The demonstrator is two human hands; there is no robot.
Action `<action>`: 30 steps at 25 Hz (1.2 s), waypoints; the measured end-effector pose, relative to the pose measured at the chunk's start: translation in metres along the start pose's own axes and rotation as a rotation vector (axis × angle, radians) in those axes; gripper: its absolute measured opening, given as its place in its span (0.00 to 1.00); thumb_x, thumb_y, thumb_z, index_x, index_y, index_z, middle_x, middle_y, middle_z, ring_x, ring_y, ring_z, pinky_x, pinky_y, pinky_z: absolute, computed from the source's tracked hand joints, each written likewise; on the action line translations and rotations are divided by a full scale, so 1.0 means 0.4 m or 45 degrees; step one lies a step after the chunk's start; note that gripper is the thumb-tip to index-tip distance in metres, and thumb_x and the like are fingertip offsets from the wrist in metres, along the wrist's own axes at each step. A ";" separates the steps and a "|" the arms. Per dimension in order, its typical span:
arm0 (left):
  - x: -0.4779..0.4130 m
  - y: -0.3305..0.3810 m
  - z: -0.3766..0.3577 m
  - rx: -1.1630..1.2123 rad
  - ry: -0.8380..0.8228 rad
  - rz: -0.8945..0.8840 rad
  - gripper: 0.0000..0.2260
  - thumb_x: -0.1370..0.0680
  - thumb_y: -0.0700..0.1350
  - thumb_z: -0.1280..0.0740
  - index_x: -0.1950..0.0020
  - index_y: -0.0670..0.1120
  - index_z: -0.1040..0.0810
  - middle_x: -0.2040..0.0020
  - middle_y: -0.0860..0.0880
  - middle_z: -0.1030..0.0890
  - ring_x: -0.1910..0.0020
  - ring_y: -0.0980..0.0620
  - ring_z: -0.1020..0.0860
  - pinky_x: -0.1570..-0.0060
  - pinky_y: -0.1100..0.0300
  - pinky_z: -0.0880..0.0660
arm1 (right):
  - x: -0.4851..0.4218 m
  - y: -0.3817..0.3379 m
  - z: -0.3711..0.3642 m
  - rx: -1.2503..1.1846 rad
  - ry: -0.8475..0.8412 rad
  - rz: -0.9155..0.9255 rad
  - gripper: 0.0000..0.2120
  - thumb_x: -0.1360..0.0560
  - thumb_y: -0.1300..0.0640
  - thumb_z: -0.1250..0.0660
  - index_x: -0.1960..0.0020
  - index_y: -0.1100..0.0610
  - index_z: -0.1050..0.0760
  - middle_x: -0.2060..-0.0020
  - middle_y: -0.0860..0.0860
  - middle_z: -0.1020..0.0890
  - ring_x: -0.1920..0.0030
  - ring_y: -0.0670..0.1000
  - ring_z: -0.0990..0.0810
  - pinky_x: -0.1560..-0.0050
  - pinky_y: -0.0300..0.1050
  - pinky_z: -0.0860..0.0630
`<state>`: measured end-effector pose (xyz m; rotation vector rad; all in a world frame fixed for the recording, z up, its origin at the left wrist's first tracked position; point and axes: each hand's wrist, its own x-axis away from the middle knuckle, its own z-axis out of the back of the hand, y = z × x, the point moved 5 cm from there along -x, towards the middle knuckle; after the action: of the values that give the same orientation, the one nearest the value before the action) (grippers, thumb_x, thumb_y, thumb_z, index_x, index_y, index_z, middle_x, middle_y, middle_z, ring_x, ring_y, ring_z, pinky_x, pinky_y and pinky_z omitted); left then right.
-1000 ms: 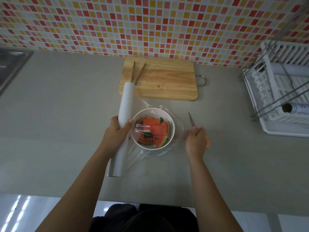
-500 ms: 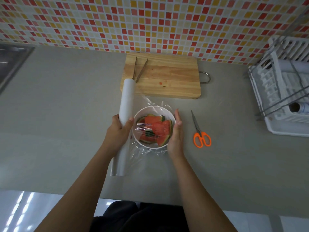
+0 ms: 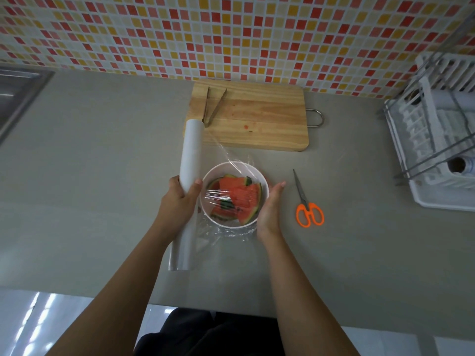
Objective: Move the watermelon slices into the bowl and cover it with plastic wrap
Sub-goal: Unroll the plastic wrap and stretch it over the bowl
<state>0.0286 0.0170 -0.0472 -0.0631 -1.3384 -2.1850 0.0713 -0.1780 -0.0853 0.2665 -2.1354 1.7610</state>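
Moved: right hand [image 3: 270,209] off scissors [image 3: 307,204], now flat against bowl [image 3: 232,164] side, fingers straight, pressing film [image 3: 223,233]. left hand [image 3: 180,201] curled round wrap roll [image 3: 191,150]. watermelon slices [image 3: 239,195] in bowl, between both hands. Film thin, clingy, likely tears easily: pinch loose edge, pull taut.

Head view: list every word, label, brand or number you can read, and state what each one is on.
Nothing in this view reads as legible text.
On the roll end lying in the dish rack: faint bluish print at its right edge, too blurred to read.
On the plastic wrap roll, the scissors and the cutting board: no markings visible.
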 end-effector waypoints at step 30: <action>-0.023 -0.034 -0.011 0.020 -0.063 -0.048 0.22 0.23 0.60 0.40 0.36 0.46 0.33 0.52 0.45 0.20 0.56 0.45 0.20 0.65 0.59 0.28 | -0.042 -0.094 0.020 0.720 0.458 -0.094 0.40 0.29 0.30 0.68 0.77 0.54 0.32 0.72 0.53 0.23 0.67 0.57 0.25 0.65 0.47 0.34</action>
<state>0.0307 0.0220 -0.0635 -0.0867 -1.3943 -2.2176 0.0992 -0.1948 -0.0590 0.1492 -1.3411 2.1445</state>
